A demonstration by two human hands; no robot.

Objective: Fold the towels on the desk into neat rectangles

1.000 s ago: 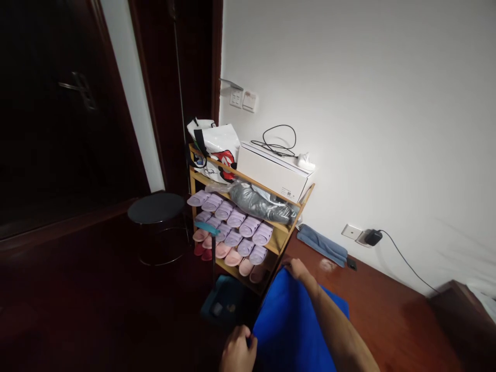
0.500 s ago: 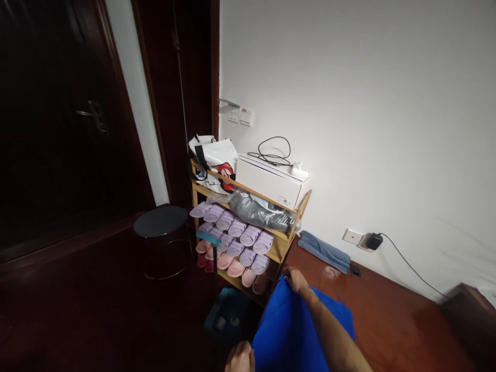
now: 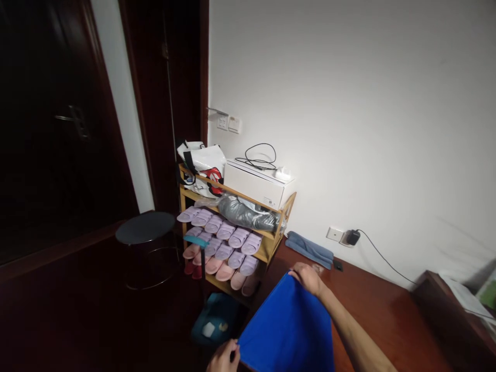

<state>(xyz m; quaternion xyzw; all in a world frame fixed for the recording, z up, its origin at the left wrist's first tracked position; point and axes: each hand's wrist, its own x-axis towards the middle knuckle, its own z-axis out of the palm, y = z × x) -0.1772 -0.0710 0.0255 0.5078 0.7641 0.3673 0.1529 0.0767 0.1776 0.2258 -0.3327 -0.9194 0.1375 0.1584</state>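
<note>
A blue cloth [image 3: 289, 330] is stretched between my two hands above the left end of a reddish-brown wooden table [image 3: 380, 315]. My left hand [image 3: 225, 356], at the bottom edge of the view, pinches its lower left corner. Farther from me, my right hand [image 3: 306, 278] grips the upper corner. The edge between the two hands looks straight and taut, and the rest of the cloth hangs toward me in soft folds.
Behind the table's left end stands a wooden rack [image 3: 271, 243] with slippers, a bag and a white box [image 3: 253, 183]. A folded blue-grey towel [image 3: 310, 249] lies by the wall. A round stool [image 3: 146, 227] and teal suitcase [image 3: 216, 318] stand left.
The view has turned somewhat to the right. Both hands still hold the cloth, which is now spread wider, its edge pulled straighter and its upper corner over the table.
</note>
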